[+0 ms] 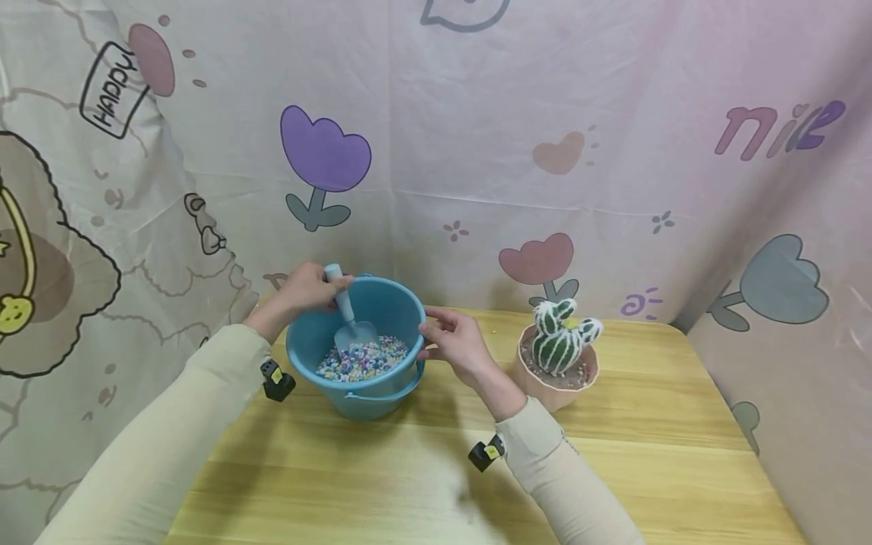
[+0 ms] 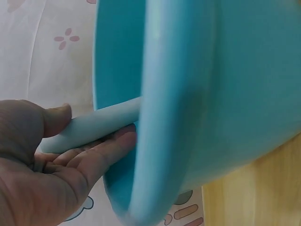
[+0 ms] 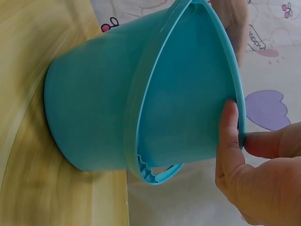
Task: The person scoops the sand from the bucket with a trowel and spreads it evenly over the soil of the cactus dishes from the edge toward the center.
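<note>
— What does the left hand [image 1: 304, 291] have hold of?

— A small scoop [image 1: 349, 318] of smooth, pale blue plastic. Its rounded handle lies across the palm, with the fingers [image 2: 101, 153] curled under it and the thumb on top, as the left wrist view shows. The flat blade dips into the bucket [image 1: 309, 350] and rests on the pebbles.

— And the bucket itself?

— Round, glossy blue-green plastic with a thick rolled rim, standing on the wooden surface [image 1: 633, 454] towards its left rear. A thin bail handle of the same plastic hangs down along its front wall. Inside lies a bed of tiny gravel [image 1: 361, 359] in mixed white, purple, blue and yellow, grainy and loose.

— What is the right hand [image 1: 458, 344] doing?

— It holds the rim on the bucket's right side. In the right wrist view the thumb [image 3: 229, 136] lies along the outer wall just under the rim, and a finger presses from the inner side, so the edge is pinched between them. The other fingers are lightly bent.

— Anything beside it?

— A potted cactus [image 1: 562, 337] just to the right of that hand: plump, ribbed, green lobes with white fuzzy tufts, in a pale pink pot [image 1: 545, 390] topped with gritty brownish soil. The surface is light wood with a plank-like grain. Behind hangs a creased cloth backdrop [image 1: 477, 113] printed with tulips and hearts.
</note>
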The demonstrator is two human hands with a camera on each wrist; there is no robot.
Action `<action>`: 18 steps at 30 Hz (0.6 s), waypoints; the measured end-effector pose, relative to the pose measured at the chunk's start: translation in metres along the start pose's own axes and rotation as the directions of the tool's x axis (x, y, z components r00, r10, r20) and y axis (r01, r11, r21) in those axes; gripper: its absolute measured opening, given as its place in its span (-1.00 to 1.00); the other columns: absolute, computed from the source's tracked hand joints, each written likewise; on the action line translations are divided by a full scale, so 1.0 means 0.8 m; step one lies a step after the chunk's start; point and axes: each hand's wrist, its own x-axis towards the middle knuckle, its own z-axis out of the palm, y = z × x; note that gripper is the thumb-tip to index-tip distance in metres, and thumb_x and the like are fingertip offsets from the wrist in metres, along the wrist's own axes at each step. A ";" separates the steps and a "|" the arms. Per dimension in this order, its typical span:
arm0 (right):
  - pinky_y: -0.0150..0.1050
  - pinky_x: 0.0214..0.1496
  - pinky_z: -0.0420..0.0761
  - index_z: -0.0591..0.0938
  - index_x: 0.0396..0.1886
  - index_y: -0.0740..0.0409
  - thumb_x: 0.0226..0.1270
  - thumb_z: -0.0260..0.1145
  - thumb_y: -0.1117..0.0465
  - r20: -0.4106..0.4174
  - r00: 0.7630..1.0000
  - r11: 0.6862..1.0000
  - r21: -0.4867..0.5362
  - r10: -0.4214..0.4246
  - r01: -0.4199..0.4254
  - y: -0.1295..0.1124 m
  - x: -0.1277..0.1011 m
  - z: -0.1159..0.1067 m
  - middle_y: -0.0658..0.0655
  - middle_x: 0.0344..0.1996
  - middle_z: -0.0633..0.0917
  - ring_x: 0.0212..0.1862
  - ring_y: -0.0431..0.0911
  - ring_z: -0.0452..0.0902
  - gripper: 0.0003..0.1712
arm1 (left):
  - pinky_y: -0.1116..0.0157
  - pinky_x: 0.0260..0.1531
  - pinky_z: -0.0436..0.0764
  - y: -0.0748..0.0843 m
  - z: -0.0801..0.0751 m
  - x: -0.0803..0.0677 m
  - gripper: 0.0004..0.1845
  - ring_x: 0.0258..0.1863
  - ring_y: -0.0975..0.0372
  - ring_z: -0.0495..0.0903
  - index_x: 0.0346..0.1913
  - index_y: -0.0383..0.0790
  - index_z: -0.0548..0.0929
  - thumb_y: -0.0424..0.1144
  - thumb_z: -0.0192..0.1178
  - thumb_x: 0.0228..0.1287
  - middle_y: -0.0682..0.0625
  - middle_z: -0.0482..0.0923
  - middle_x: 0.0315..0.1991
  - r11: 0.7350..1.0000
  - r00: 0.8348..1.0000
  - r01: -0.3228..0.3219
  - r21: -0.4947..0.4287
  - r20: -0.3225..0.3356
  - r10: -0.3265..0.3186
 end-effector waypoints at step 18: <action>-0.29 -0.23 0.86 0.50 0.44 0.38 0.55 0.25 0.41 -0.003 1.000 1.000 0.006 0.001 -0.001 0.000 0.000 0.001 0.41 -0.07 0.66 -0.37 -0.19 0.73 -0.49 | -0.13 0.37 0.61 0.003 0.006 -0.003 -0.44 0.32 -0.24 0.59 0.37 -0.55 0.46 -0.09 0.12 0.66 -0.47 0.53 0.32 0.967 0.998 -0.010 -0.256 0.063 0.027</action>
